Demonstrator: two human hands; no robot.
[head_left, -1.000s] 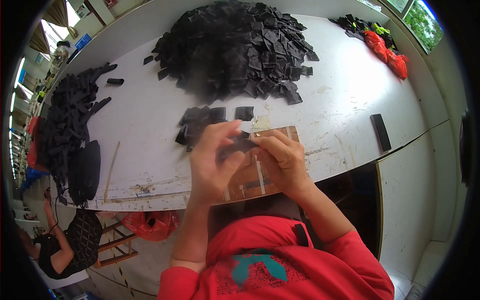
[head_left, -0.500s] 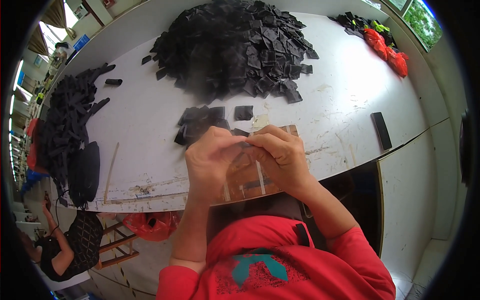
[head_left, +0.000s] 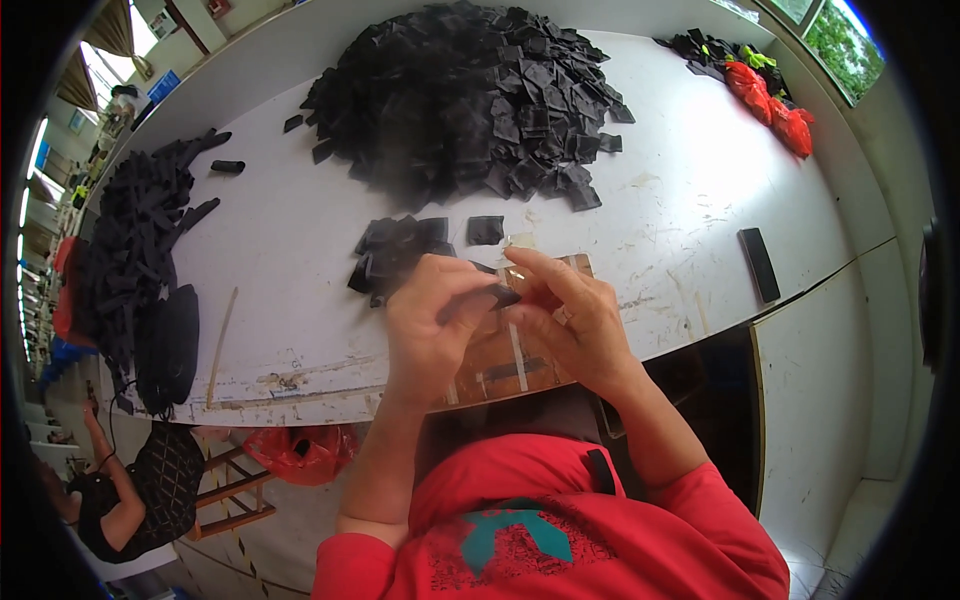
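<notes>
Directly over the glossy brown board (head_left: 500, 365), the left hand (head_left: 432, 308) pinches a black piece (head_left: 503, 294); the right hand (head_left: 580, 318) gapes beside it, empty. Flat squares (head_left: 395, 238), part-hidden, crowd ten o'clock; a matte heap (head_left: 535, 115), twelve.

Red short-slv tee (head_left: 635, 520) w/ teal/blk print (head_left: 545, 537)

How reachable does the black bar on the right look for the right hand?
Probably yes: the white tabletop between the right hand and the black bar shows nothing in the way, though some sideways stretch seems needed.
</notes>
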